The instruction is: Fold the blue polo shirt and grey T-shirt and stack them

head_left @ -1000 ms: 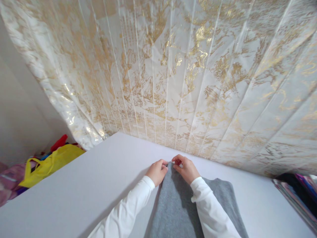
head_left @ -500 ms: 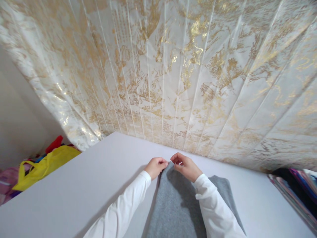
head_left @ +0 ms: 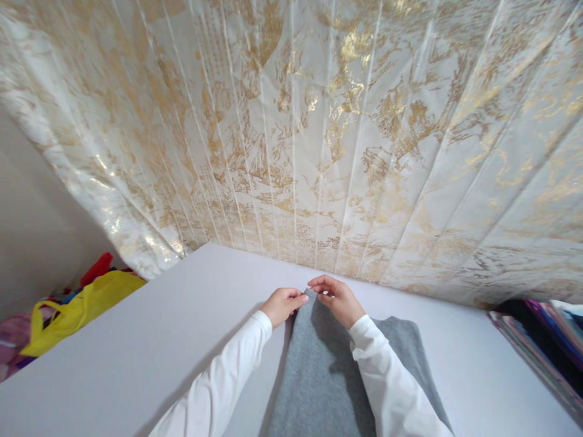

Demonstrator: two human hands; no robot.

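A grey knit garment [head_left: 314, 370] lies on the white table, its narrow far end raised a little toward my hands. My left hand [head_left: 283, 305] pinches the left corner of that end between thumb and fingers. At the right corner, my right hand [head_left: 337, 298] has its thumb and fingertips closed on the edge of the cloth. A second grey section [head_left: 403, 340] of cloth shows beyond my right forearm. White sleeves cover both arms, and the right one hides part of the garment. What kind of garment it is cannot be made out.
The white table [head_left: 173, 334] meets a white and gold patterned curtain [head_left: 291, 121] at the back. A stack of folded fabrics [head_left: 546, 346] sits at the right edge. Beyond the left edge are a yellow bag [head_left: 86, 309] and a red item [head_left: 97, 268].
My right hand has come down onto the cloth's edge, its fingers stretched further left. The cloth's tip now shows flatter and squarer between my hands. The view has shifted slightly.
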